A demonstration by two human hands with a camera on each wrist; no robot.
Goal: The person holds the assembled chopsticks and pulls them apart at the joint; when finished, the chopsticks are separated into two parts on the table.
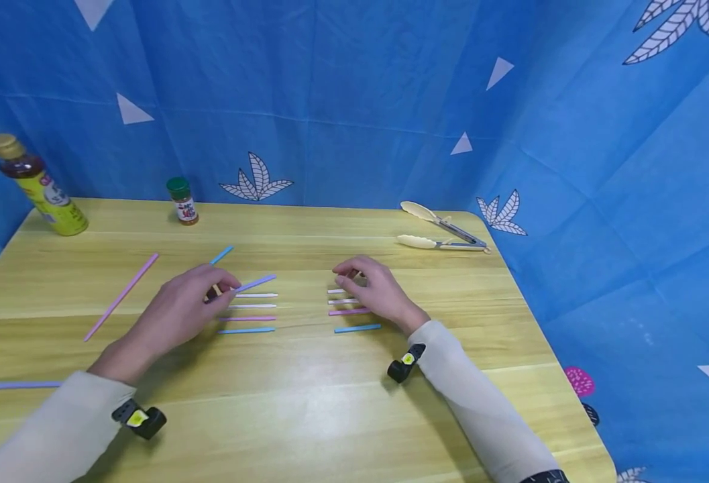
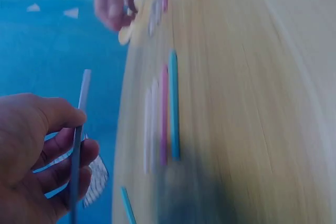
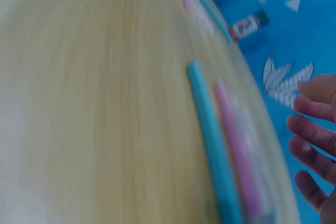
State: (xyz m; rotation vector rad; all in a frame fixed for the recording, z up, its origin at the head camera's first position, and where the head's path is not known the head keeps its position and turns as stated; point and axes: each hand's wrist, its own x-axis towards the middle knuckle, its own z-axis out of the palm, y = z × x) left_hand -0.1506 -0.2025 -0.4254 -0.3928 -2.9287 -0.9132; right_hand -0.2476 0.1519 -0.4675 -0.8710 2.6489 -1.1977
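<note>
My left hand pinches a purple straw between thumb and fingers, raised off the table in the left wrist view. Beneath its tip lies a row of straws: a blue straw, a pink straw and two white ones. A matching row is on the right, with a blue straw nearest me and a pink straw behind it. Over that row hovers my right hand, fingers loosely bent and holding nothing; in the right wrist view its fingers are apart.
Another blue straw lies behind my left hand. A long pink straw and a purple straw are farther left. At the back stand a yellow-green bottle and a green-capped jar; tongs lie back right.
</note>
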